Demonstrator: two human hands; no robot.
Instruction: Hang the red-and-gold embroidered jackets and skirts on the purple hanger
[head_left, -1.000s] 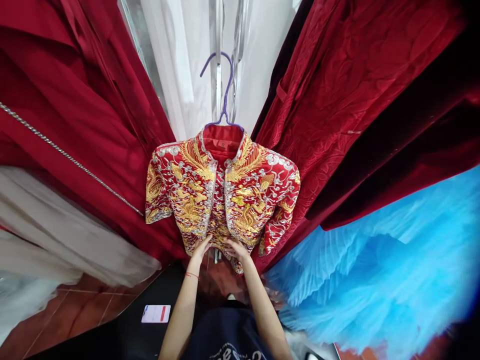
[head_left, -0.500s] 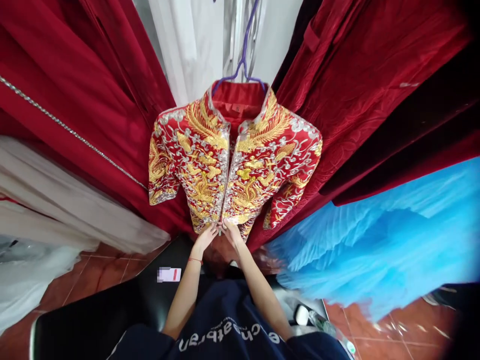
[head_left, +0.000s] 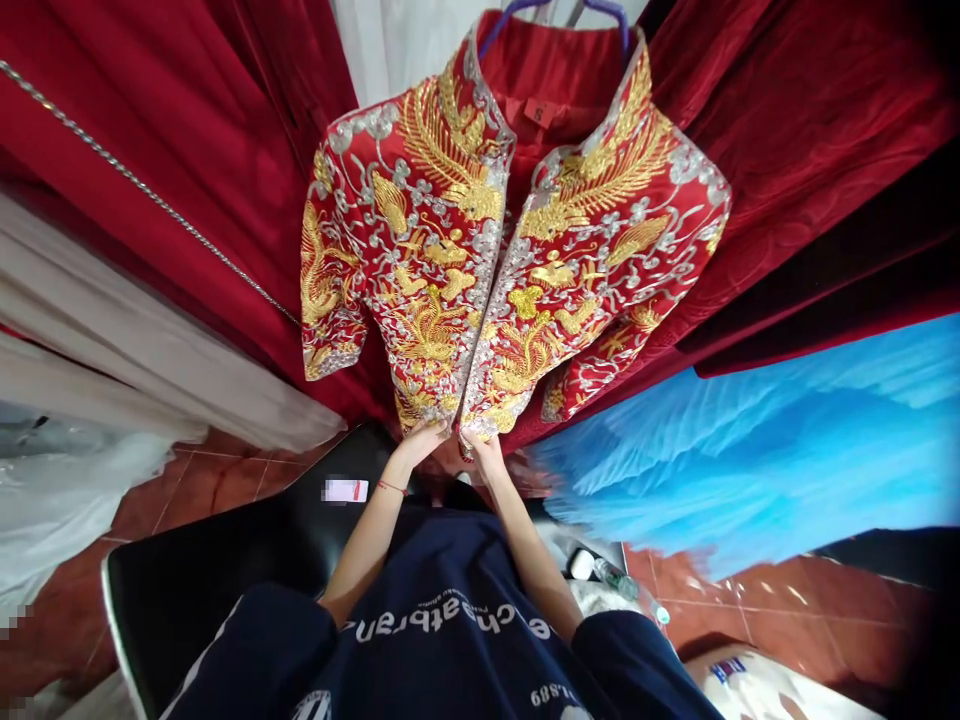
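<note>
A red jacket (head_left: 525,270) with gold and silver embroidery hangs from a purple hanger (head_left: 611,10), its front split by a centre opening. My left hand (head_left: 424,440) grips the bottom hem on the left of that opening, fingers closed on the cloth. On the other side, my right hand (head_left: 484,450) pinches the hem close to the front edge. The two hands are nearly together at the lowest part of the opening. Fingertips are partly hidden by the fabric. A stand-up collar shows a size label inside.
Red gowns (head_left: 187,110) hang at both sides, with pale tulle (head_left: 112,310) at left and a blue tulle skirt (head_left: 787,440) at right. A phone (head_left: 349,490) lies on a black tabletop (head_left: 225,550). A plastic bottle (head_left: 622,578) lies at lower right.
The jacket now looks larger and closer, its collar higher in view and tilted to the right. Both hands stay on the hem. A white printed item has come into view at lower right.
</note>
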